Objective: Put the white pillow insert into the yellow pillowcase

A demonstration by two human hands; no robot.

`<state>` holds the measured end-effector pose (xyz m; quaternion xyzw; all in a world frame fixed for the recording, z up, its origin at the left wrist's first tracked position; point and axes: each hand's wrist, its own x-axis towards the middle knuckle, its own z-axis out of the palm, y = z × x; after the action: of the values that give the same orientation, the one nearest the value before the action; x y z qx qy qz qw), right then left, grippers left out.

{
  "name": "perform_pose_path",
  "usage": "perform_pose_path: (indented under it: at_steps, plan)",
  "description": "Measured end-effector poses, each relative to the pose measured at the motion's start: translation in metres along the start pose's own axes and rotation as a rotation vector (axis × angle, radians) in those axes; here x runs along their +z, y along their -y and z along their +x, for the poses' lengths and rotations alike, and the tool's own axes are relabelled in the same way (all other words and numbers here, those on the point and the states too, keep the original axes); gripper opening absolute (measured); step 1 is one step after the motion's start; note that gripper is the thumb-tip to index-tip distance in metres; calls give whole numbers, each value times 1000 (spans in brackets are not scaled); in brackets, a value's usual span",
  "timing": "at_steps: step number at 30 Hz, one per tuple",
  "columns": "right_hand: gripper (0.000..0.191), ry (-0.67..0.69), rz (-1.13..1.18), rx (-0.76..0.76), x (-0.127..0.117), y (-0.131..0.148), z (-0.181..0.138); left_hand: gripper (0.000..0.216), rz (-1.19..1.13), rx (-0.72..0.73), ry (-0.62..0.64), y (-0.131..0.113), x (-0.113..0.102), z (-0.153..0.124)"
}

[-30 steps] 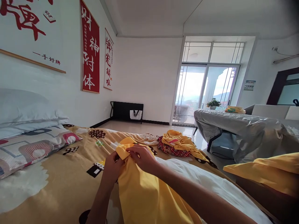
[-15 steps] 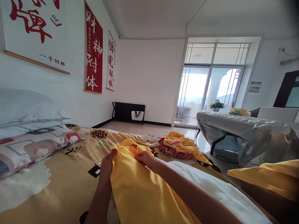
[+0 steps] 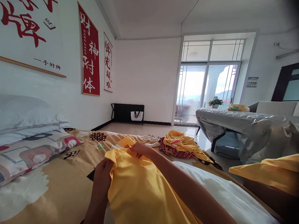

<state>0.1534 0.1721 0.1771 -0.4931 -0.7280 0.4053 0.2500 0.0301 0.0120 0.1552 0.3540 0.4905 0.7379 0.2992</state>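
A yellow cloth garment (image 3: 137,186) hangs from both my hands over the bed, its lower part running off the bottom of the view. My left hand (image 3: 102,171) is closed on its left upper edge. Farther forward, my right hand (image 3: 141,150) pinches the upper edge near a raised yellow fold; some fingertips are hidden by the cloth. The exact kind of garment cannot be made out. Beyond my right forearm, a crumpled yellow garment (image 3: 179,140) lies with red plaid cloth (image 3: 174,152) on the bed. White fabric (image 3: 205,177) is spread under my right arm.
A tan patterned bedspread (image 3: 67,183) covers the bed, with a patterned pillow (image 3: 46,149) and white pillows (image 3: 28,109) at left. A plastic-covered table (image 3: 233,121) stands at right. More yellow cloth (image 3: 271,171) shows at the right edge. A black folded frame (image 3: 121,112) leans by the far wall.
My left hand has moved left and lower, and my right hand slightly left and up, so the garment's top edge is spread wider. The camera view has shifted a little.
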Motion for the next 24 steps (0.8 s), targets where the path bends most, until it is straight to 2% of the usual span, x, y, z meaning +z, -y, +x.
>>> perform_pose_path:
  at_steps: [2,3,7,10,11,12,14,15,16,17,19,21,24]
  plan:
    - [7,-41,42,-47,8,2,8,34,31,-4,29,-4,0,-6]
    - [5,-78,64,-68,10,3,12,35,50,-4,46,-6,0,-8]
    - [16,-235,106,-151,-1,10,22,38,127,28,84,-9,-5,-16]
    - [21,-259,110,-288,-21,18,12,41,113,43,11,-7,-7,-18]
    - [25,-185,114,-373,-28,20,6,42,106,37,-6,-5,-7,-18]
    - [30,-55,106,-472,-33,23,0,42,100,28,-11,-5,-6,-18]
    - [37,280,21,-645,-40,25,-10,44,91,11,7,-4,-5,-19]
    - [36,417,-82,-680,-42,25,-12,44,86,9,18,-5,-4,-19]
    - [32,494,-215,-673,-42,25,-13,43,81,6,30,-6,-3,-20]
    - [23,504,-352,-633,-41,24,-11,42,76,3,37,-7,-2,-20]
    - [9,413,-547,-561,-38,21,-5,39,54,-6,41,-9,-2,-20]
    - [18,273,-597,-562,-38,17,2,36,9,-40,46,-9,-3,-17]
    - [22,-7,-584,-627,-45,14,8,34,-48,-117,41,-7,-7,-11]
